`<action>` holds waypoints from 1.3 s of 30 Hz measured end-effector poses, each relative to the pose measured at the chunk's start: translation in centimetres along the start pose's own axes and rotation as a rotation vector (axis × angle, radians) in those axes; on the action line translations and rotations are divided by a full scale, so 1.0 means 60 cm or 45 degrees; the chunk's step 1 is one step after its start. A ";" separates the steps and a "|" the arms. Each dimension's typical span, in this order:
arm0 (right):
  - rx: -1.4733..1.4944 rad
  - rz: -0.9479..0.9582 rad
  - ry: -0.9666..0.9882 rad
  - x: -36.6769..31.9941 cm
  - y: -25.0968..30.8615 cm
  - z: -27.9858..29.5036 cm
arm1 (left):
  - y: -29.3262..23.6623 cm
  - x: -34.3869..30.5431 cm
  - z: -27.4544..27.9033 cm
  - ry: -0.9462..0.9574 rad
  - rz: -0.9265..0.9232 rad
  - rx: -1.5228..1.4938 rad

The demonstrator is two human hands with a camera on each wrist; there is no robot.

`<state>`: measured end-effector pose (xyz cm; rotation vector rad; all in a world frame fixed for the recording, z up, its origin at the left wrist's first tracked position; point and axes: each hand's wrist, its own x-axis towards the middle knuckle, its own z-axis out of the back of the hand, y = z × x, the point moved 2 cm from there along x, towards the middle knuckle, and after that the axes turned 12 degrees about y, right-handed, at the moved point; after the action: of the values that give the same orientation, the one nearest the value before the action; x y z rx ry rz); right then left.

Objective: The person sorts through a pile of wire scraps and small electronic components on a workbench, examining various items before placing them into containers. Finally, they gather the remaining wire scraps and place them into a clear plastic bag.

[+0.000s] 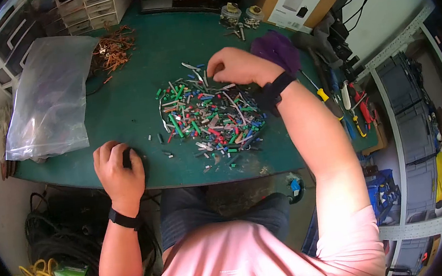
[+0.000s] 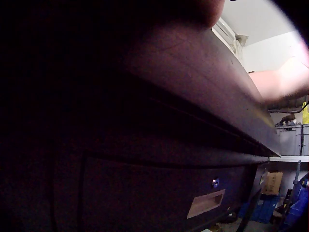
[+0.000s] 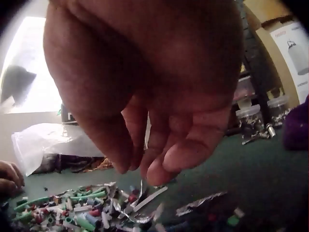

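A pile of small coloured sleeves, metal bits and foil strips [image 1: 213, 118] is spread on the green table [image 1: 120, 105]. The right hand [image 1: 237, 66] is over the pile's far edge, fingers bent downward. In the right wrist view, the thumb and fingertips of that hand [image 3: 154, 106] hang close together above foil strips [image 3: 200, 203]; whether a small piece is between them cannot be told. At the near table edge, left of the pile, the left hand [image 1: 119, 170] rests with loosely curled fingers and no visible object. The left wrist view shows mostly the dark table side.
A clear plastic bag [image 1: 49, 96] lies at the left, with copper scraps [image 1: 113, 48] beyond it. Two jars [image 1: 230, 14] of hardware stand at the back near a cardboard box [image 1: 295, 1]. Purple cloth [image 1: 276, 51], a screwdriver [image 1: 322, 94] and other hand tools lie at the right.
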<state>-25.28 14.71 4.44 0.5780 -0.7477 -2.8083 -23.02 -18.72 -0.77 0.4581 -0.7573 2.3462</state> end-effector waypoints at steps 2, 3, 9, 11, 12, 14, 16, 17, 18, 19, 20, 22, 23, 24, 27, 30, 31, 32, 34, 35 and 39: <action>-0.047 -0.116 -0.224 -0.030 0.012 0.025 | 0.000 -0.001 -0.001 0.012 0.011 0.011; -0.137 -0.158 -0.219 -0.044 0.009 0.030 | -0.001 0.000 0.000 0.014 0.005 0.005; -0.271 -0.300 0.015 -0.083 -0.018 -0.013 | -0.002 -0.001 -0.002 0.009 0.021 0.010; -0.260 -0.277 -0.035 -0.079 -0.011 -0.024 | -0.003 -0.001 0.000 0.013 0.018 0.004; -0.257 -0.274 -0.037 -0.074 -0.008 -0.028 | -0.002 -0.001 0.000 0.014 0.017 0.009; -0.212 -0.241 -0.036 -0.064 -0.002 -0.034 | -0.002 -0.001 -0.001 -0.003 0.005 0.023; -0.190 -0.183 -0.079 -0.054 0.000 -0.040 | -0.001 -0.001 -0.003 -0.010 0.004 0.029; -0.185 -0.148 -0.098 -0.049 0.004 -0.043 | 0.000 -0.001 -0.002 -0.017 0.005 0.033; -0.179 -0.111 -0.115 -0.044 0.013 -0.046 | 0.000 -0.001 -0.002 -0.018 0.006 0.038; -0.148 -0.138 -0.073 -0.043 0.026 -0.045 | 0.000 -0.001 -0.002 -0.011 0.009 0.029; -0.146 -0.138 -0.072 -0.041 0.030 -0.046 | 0.000 -0.001 -0.002 -0.003 0.012 0.018; 0.075 0.072 -0.011 -0.042 0.040 -0.047 | -0.001 -0.001 -0.002 -0.002 0.010 0.025; 0.077 0.070 -0.013 -0.046 0.043 -0.042 | -0.001 -0.001 -0.002 -0.002 0.007 0.031; 0.053 0.069 -0.012 -0.055 0.048 -0.032 | -0.001 -0.001 -0.002 0.000 0.004 0.028; -0.024 -0.042 -0.110 -0.086 0.028 -0.012 | -0.001 -0.002 -0.003 0.005 0.001 0.017; -0.163 -0.280 -0.170 -0.127 0.003 -0.001 | 0.000 -0.002 -0.004 0.019 0.017 0.024; -0.175 -0.297 -0.110 -0.141 0.000 -0.006 | 0.000 -0.002 -0.004 0.018 0.018 0.017; -0.187 -0.312 -0.049 -0.154 -0.003 -0.013 | 0.000 -0.002 -0.004 0.017 0.021 0.012; -0.164 -0.289 0.070 -0.169 -0.010 -0.033 | 0.000 -0.003 -0.005 0.023 0.019 0.016; -0.154 -0.278 0.021 -0.175 -0.009 -0.043 | 0.000 -0.003 -0.005 0.026 0.019 0.025; -0.186 -0.293 -0.109 -0.178 -0.006 -0.067 | -0.004 -0.001 -0.006 -0.034 -0.020 0.047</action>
<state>-13.96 16.09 4.46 0.5537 -0.5127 -3.0836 -22.87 -18.38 -0.95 0.5105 -0.7209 2.3474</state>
